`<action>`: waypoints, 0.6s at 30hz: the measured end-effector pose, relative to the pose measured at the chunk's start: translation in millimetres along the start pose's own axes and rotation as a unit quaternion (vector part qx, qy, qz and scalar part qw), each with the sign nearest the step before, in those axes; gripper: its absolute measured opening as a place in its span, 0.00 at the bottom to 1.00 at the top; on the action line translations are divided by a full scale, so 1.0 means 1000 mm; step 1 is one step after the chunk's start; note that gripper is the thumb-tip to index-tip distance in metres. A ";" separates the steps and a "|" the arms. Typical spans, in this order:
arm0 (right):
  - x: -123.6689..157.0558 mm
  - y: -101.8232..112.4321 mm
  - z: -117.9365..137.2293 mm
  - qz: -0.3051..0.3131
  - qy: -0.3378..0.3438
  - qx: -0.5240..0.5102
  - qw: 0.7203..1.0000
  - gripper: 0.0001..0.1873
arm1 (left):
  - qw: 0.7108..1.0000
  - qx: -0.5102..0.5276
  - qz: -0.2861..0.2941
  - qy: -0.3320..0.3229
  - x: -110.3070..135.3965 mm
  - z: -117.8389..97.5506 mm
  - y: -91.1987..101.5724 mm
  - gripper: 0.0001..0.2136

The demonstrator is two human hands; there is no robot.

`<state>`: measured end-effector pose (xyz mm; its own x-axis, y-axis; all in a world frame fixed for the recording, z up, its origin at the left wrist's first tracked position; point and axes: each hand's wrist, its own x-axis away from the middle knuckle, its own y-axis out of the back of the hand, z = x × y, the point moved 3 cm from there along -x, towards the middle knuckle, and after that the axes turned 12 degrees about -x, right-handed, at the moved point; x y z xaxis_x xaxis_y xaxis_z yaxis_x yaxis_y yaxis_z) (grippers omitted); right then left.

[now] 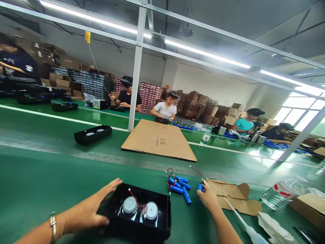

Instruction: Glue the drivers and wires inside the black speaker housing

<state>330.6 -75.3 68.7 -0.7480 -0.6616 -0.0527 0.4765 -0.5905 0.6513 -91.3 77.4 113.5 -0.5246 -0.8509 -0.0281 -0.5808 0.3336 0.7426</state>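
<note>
My left hand (86, 211) grips the left end of an open black speaker housing (134, 227) on the green belt. Two round silver speaker drivers (130, 205) sit inside it, joined by thin red wires. My right hand (207, 198) pinches a blue cylindrical battery cell (200, 187) between its fingers. Just left of that hand lies a loose pile of blue battery cells (180, 186) with red and white wires. A torn cardboard piece (228, 193) lies right of my right hand, partly under it.
A white plastic dropper bottle (251, 234), a water bottle (279, 195) and a cardboard box (309, 206) sit at right. Beyond lie a large cardboard sheet (158, 140) and another black housing (92, 134). Several co-workers (165, 110) sit across the belt.
</note>
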 end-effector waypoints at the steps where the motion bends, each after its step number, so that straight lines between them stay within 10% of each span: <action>1: 0.002 0.006 -0.002 -0.008 -0.007 -0.018 1.000 0.13 | 1.000 0.007 0.024 0.009 0.006 0.005 0.000 0.35; 8: 0.030 0.023 0.004 -0.054 0.008 -0.182 0.982 0.29 | 0.947 0.100 -0.082 0.294 0.060 0.015 -0.065 0.39; 18: 0.076 -0.007 0.080 0.048 0.147 -0.400 0.904 0.24 | 0.964 0.049 -0.089 0.247 -0.017 -0.037 -0.056 0.37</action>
<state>233.6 -84.9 120.4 -0.5871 -0.7521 -0.2995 0.8016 -0.5918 -0.0853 -27.3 58.0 97.5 -0.0641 -0.9796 0.1905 -0.7034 0.1798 0.6877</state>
